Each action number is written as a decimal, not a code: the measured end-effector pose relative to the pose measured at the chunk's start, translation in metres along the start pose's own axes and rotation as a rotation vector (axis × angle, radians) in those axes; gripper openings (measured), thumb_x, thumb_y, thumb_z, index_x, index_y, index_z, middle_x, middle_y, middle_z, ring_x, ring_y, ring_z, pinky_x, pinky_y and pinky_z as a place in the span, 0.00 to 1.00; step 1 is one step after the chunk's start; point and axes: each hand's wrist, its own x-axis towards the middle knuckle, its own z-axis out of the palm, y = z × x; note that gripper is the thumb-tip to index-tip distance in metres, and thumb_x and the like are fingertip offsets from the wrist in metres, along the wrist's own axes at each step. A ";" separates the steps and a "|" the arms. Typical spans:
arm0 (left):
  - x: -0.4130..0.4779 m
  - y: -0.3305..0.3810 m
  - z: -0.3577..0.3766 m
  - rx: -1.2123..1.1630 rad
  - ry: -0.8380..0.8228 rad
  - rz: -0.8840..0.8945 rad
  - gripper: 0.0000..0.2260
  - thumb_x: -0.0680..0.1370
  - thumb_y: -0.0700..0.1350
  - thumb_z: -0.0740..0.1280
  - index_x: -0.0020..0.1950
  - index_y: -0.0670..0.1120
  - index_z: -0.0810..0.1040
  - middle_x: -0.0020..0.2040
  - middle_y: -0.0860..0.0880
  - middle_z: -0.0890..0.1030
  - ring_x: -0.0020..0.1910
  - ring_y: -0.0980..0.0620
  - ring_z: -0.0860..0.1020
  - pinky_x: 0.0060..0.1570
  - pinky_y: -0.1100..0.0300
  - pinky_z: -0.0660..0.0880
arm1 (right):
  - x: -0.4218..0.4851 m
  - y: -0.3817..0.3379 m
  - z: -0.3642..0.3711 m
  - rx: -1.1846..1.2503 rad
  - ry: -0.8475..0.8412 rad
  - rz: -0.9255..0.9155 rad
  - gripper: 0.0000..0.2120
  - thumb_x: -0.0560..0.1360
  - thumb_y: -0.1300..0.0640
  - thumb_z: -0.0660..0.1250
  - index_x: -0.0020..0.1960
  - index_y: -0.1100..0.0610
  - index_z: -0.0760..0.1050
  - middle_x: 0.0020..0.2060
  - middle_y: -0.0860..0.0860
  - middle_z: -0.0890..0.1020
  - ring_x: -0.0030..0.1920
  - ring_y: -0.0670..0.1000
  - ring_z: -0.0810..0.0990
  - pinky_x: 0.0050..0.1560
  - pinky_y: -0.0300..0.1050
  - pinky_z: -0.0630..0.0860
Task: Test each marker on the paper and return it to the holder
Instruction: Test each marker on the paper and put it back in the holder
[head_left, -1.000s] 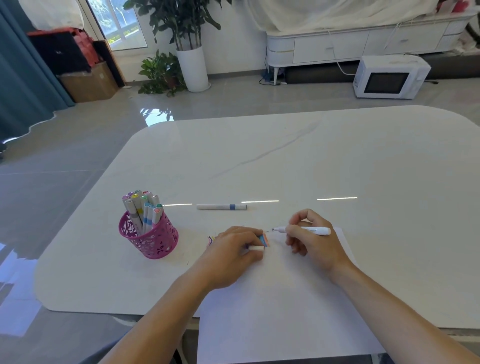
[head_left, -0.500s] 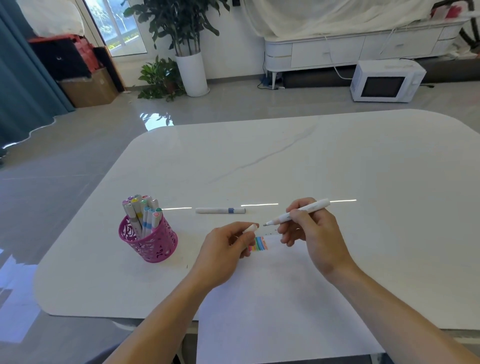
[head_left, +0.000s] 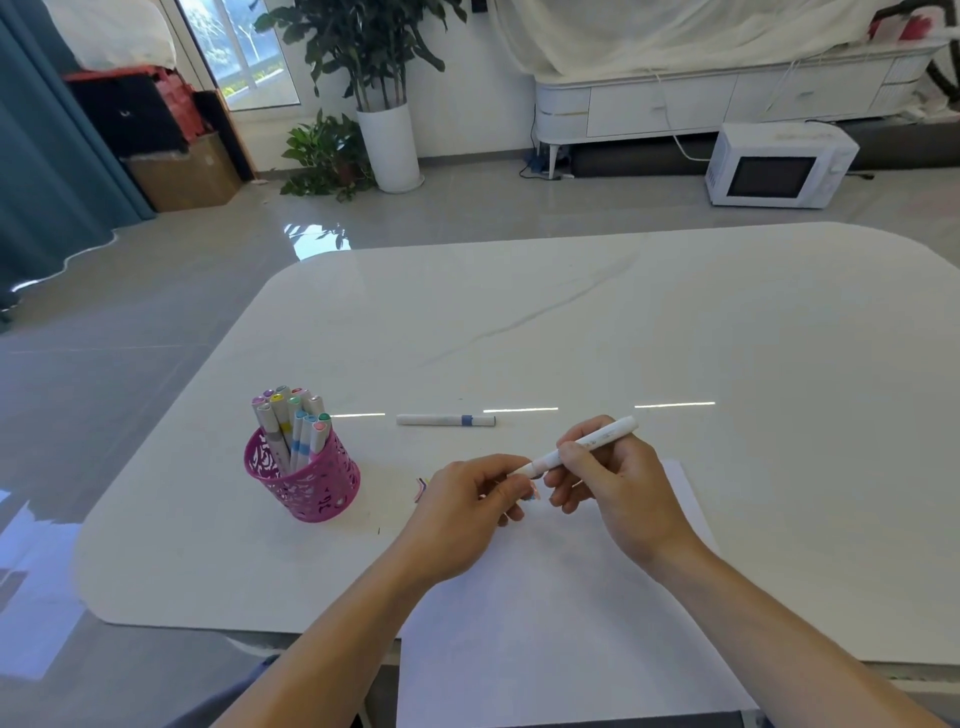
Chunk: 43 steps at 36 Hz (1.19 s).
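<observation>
My right hand (head_left: 618, 493) grips a white marker (head_left: 587, 444), tilted with its tip end pointing left and down. My left hand (head_left: 467, 514) pinches the marker's white cap (head_left: 532, 467) right at that tip end; whether the cap is fully seated is hidden by my fingers. Both hands hover over the top of the white paper (head_left: 545, 623), where coloured test strokes (head_left: 421, 488) peek out beside my left hand. The pink mesh holder (head_left: 306, 488) stands to the left with several markers (head_left: 291, 421) upright in it.
A capped white marker with a blue band (head_left: 445, 420) lies flat on the white table (head_left: 727, 338), beyond my hands. The paper hangs over the table's near edge. Floor, plants and a microwave lie beyond the table.
My right hand lifted the marker off the paper and tilted it up. My left hand raised the cap from the paper and brought it onto the marker's tip.
</observation>
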 end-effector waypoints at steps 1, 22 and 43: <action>0.000 0.001 0.001 -0.006 0.000 0.003 0.09 0.83 0.43 0.63 0.51 0.50 0.83 0.42 0.52 0.84 0.40 0.53 0.82 0.45 0.58 0.79 | 0.000 0.000 0.000 0.001 0.001 -0.001 0.06 0.82 0.64 0.65 0.48 0.65 0.76 0.36 0.61 0.84 0.35 0.58 0.83 0.37 0.49 0.80; 0.000 0.008 -0.004 0.096 0.053 0.049 0.10 0.83 0.44 0.62 0.46 0.50 0.82 0.36 0.52 0.79 0.35 0.56 0.78 0.44 0.52 0.79 | 0.001 0.001 -0.003 0.119 -0.069 0.019 0.05 0.82 0.63 0.66 0.51 0.66 0.77 0.41 0.65 0.86 0.39 0.61 0.85 0.40 0.48 0.82; -0.012 0.024 -0.045 -0.445 0.333 0.005 0.06 0.78 0.39 0.69 0.53 0.44 0.84 0.50 0.48 0.85 0.49 0.50 0.82 0.49 0.56 0.78 | 0.007 0.005 -0.005 0.031 0.040 0.107 0.11 0.78 0.54 0.72 0.56 0.59 0.79 0.36 0.57 0.86 0.34 0.54 0.83 0.39 0.49 0.79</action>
